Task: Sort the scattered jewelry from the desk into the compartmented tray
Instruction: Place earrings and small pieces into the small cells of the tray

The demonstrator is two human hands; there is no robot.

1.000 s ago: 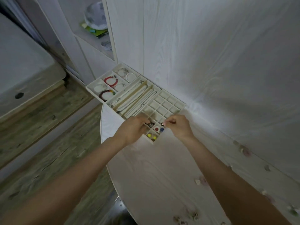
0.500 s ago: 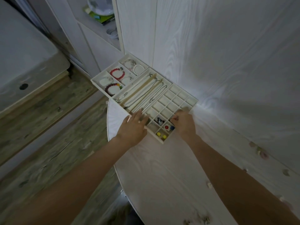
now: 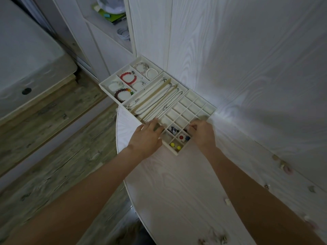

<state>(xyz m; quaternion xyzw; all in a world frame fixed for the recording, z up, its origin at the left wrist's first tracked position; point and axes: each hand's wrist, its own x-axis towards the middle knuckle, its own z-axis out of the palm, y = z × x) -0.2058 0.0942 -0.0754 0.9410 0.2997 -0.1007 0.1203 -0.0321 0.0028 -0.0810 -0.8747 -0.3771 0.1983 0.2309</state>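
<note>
Head view, both my hands at the near corner of the compartmented tray [image 3: 210, 110], which lies on the pale wood-grain surface [image 3: 177, 191] against the wall. My left hand [image 3: 147, 137] rests over the tray's near left edge, fingers extended and fairly flat, reaching toward the long lanes; its grip is relaxed and holds nothing that I can see. My right hand [image 3: 201, 133] sits at the tray's near right edge, fingers curled inward at the rim of a small cell; whether that grip pinches a piece or only the rim, I cannot tell.

Tray contents: the far section holds bracelets, among them a red bead bracelet [image 3: 128, 78], a white pearl bracelet [image 3: 151, 73] and a dark multicoloured bracelet [image 3: 123, 94]. The middle section holds thin chain necklaces [image 3: 159, 101] laid lengthwise in narrow lanes. The near section is a grid of small square cells; most appear bare, while those nearest me hold yellow beads [image 3: 175, 145], a red bead [image 3: 181, 137], a blue bead [image 3: 187, 138] and a dark small piece [image 3: 173, 129].

Scattered jewelry [image 3: 283, 167] lies along the right side and near edge of the surface, well apart from the tray, too blurred to identify piece by piece
</note>
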